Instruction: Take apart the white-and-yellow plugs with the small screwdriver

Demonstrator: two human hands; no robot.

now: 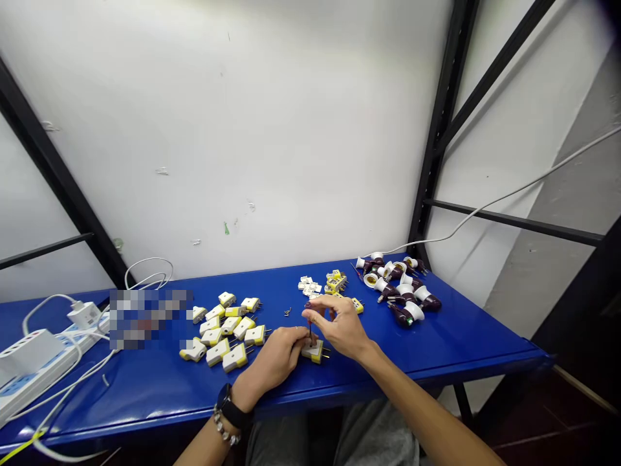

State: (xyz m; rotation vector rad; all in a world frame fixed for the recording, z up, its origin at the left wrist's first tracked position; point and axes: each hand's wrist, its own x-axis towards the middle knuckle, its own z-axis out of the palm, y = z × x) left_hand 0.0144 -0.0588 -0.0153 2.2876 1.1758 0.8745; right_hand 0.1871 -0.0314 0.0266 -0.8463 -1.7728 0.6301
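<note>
My left hand [279, 359] rests on the blue table [436, 343] and grips a yellow-and-white plug [314, 351] near the front edge. My right hand [339, 323] is pinched on a small red-handled screwdriver [309, 327] that stands upright with its tip on that plug. A black watch and a bead bracelet sit on my left wrist. Just left of the hands lies a group of several matching plugs [226, 327].
Small yellow and white plug parts [327, 283] and loose screws [288, 312] lie behind the hands. Dark red lamp sockets [400, 288] are piled at the right. A white power strip [33, 366] with cables sits far left. Black rack posts flank the white wall.
</note>
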